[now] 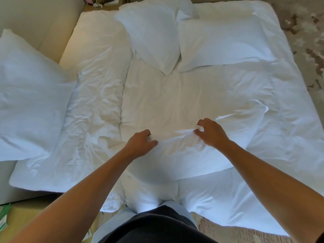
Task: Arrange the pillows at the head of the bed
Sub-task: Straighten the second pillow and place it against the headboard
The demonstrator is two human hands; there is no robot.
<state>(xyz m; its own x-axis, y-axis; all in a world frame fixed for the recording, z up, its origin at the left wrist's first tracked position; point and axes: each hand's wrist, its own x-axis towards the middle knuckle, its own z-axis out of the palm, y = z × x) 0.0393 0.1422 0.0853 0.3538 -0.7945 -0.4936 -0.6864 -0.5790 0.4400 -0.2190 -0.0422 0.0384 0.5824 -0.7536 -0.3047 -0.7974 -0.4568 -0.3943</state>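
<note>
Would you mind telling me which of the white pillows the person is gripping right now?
The pillow nearest the person: the left hand and right hand both pinch its fabric. The left pillow and the two far pillows lie untouched.

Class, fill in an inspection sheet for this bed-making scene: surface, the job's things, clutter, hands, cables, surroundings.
Surface: bed covered by a rumpled white duvet.
Job's things: four white pillows; near pillow held, two far pillows side by side, left pillow leaning against the cream headboard.
Clutter: green packet on the floor at bottom left.
Hands: left hand and right hand each pinch the near pillow's fabric.
Cables: white cord, top left.
Surroundings: patterned carpet at right.
</note>
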